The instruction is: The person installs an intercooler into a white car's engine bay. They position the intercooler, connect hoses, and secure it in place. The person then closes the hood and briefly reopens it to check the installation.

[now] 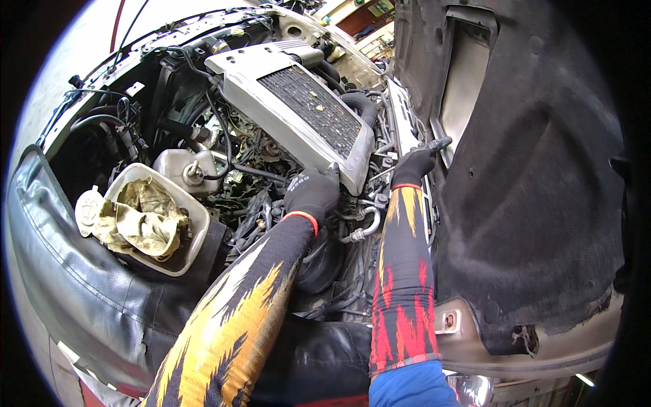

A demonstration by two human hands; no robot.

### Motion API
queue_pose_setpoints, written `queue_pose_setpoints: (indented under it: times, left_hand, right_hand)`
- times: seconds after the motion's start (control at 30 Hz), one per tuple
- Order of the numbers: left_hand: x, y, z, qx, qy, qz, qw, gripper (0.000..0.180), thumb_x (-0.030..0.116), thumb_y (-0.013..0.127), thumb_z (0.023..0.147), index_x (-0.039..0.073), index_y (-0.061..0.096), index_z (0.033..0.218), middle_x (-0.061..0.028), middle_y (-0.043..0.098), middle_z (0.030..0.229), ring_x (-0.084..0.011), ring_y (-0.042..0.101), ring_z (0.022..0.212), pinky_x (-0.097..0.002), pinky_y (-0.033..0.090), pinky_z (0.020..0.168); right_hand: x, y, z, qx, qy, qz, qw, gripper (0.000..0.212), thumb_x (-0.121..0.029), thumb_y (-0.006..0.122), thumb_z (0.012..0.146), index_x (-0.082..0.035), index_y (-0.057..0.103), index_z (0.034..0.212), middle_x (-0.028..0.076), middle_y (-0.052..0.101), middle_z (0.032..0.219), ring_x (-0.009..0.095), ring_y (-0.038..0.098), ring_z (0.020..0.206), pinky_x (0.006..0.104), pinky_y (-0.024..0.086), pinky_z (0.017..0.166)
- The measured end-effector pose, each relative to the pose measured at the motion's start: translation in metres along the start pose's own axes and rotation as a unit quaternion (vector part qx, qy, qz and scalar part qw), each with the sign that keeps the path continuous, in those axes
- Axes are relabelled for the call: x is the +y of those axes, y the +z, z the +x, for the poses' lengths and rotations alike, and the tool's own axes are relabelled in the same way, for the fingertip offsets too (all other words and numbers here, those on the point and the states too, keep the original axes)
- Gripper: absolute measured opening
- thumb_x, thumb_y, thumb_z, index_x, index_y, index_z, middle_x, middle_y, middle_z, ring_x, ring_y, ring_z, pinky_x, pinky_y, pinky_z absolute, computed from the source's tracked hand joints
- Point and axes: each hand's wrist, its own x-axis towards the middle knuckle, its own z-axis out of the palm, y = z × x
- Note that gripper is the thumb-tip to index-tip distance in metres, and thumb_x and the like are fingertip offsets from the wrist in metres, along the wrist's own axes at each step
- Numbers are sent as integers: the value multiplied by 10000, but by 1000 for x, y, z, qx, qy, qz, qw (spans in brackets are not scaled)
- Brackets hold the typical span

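Black gloves with orange cuffs cover both my hands. My left hand (312, 192) is closed at the near lower edge of a silver intercooler (271, 115), with one digit up against its side; the other fingers are hidden beneath. Dirt and small bits of debris lie on the dark finned core. To the right of the intercooler, my right hand (415, 167) is over the edge of the engine bay, beside the raised hood (529, 203). A dark digit stretches out to the right there, and I see nothing held in that hand.
At left, a plastic tub (198, 237) holds a crumpled yellowish glove or rag (146, 220). Beside it are a white cap (88, 211) and a translucent reservoir (183, 166). A black fender cover (88, 271) drapes the near-left side. Hoses and wiring crowd the engine bay.
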Motion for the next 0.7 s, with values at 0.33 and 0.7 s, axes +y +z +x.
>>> queue_pose_setpoints:
  times: [0.33, 0.7]
  left_hand:
    - [0, -2, -3, -23, -10, 1, 1000, 667, 546, 411, 994, -31, 664, 1213, -269, 645, 1254, -398, 630, 1180, -475, 476, 1018]
    - [10, -9, -11, 56, 78, -74, 993, 483, 432, 572, 927, 34, 682, 1176, -266, 666, 1188, -399, 642, 1131, -465, 493, 963]
  right_hand:
    - [-48, -5, -79, -115, 20, 5, 993, 668, -671, 480, 981, -29, 643, 1064, -12, 376, 652, 115, 390, 553, 303, 372, 534]
    - [-74, -5, -80, -287, -33, 125, 949, 357, -437, 567, 994, -88, 526, 935, 1, 518, 729, 84, 490, 539, 209, 361, 440]
